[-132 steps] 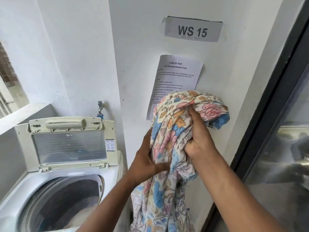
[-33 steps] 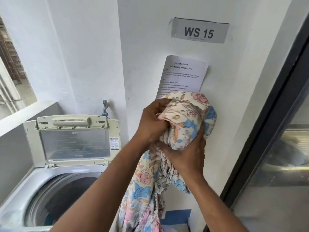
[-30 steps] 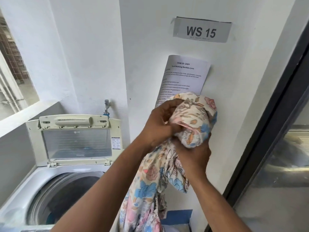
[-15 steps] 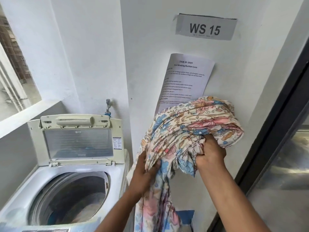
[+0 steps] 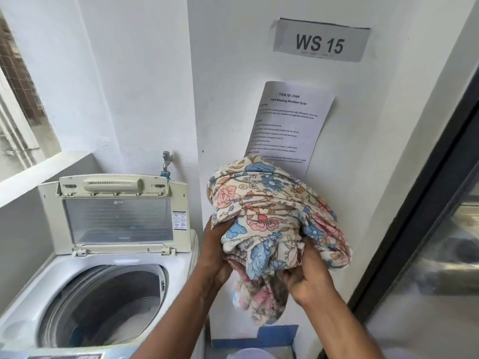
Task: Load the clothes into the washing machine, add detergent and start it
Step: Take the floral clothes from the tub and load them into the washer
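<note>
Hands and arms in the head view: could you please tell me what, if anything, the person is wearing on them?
Nothing shows on either. The left hand and right hand have no gloves, and no rings, watch or bracelet can be seen. Both forearms are bare to the bottom edge of the picture, with no sleeve in view.

Two bare forearms entering from bottom edge, no sleeves visible up to frame border. No watch, bracelet or ring seen on either wrist or on visible fingers. No gloves. Left hand (image 5: 215,252) shown from back and side, knuckles and wrist visible, fingertips hidden. Right hand (image 5: 308,278) shown from back, thumb and knuckles visible, fingertips hidden. Nails not discernible. Rest of body out of view.
</note>
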